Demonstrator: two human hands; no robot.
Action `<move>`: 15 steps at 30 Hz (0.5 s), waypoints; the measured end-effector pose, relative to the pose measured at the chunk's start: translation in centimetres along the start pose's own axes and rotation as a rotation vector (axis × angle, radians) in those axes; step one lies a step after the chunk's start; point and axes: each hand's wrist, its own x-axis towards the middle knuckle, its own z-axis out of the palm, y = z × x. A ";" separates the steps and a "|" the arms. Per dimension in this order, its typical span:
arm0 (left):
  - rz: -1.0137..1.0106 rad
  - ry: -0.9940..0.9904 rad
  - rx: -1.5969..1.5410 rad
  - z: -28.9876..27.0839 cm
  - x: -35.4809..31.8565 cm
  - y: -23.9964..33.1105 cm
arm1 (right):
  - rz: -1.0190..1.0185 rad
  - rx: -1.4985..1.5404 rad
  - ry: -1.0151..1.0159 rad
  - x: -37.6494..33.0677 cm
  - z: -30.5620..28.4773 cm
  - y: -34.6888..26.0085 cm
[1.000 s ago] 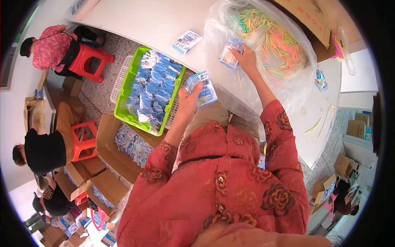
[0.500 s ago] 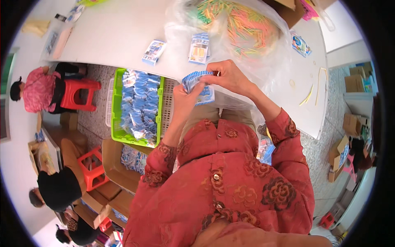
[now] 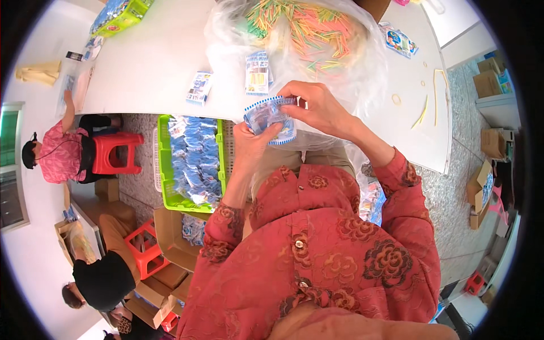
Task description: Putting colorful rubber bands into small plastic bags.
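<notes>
Just off the table's front edge, my two hands hold a small blue-and-white plastic packet (image 3: 262,115) with a striped border. My left hand (image 3: 249,146) grips its lower left part, thumb lying across the front. At the top right corner, my right hand (image 3: 320,107) pinches the striped edge between thumb and fingers. Whether the packet's top is sealed I cannot tell. Beyond my hands lie a flat packet (image 3: 199,88) and a small stack of packets (image 3: 258,73). Past them, a clear plastic bag (image 3: 224,39) holds many thin coloured sticks (image 3: 326,34).
A green crate (image 3: 165,164) full of blue packets stands below the table edge at my left. Rubber bands (image 3: 396,100), loose yellow sticks (image 3: 420,111) and another packet (image 3: 398,41) lie on the right of the table. Co-workers, red stools (image 3: 116,154) and cardboard boxes are farther left.
The packet's front has spread flatter and wider between my hands. The whole view has shifted slightly. At the far left, a person in pink now reaches an arm to the table.
</notes>
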 end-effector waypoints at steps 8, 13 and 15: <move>0.036 0.009 -0.064 1.0 0.2 0.3 | -0.169 -0.132 0.148 -1.5 -1.5 -2.1; 0.060 0.004 0.018 1.2 0.4 -0.2 | -0.259 -0.253 0.112 -1.7 -1.4 -2.1; 0.046 0.000 0.027 1.5 0.3 -0.1 | -0.238 -0.332 0.051 -2.0 -1.4 -2.2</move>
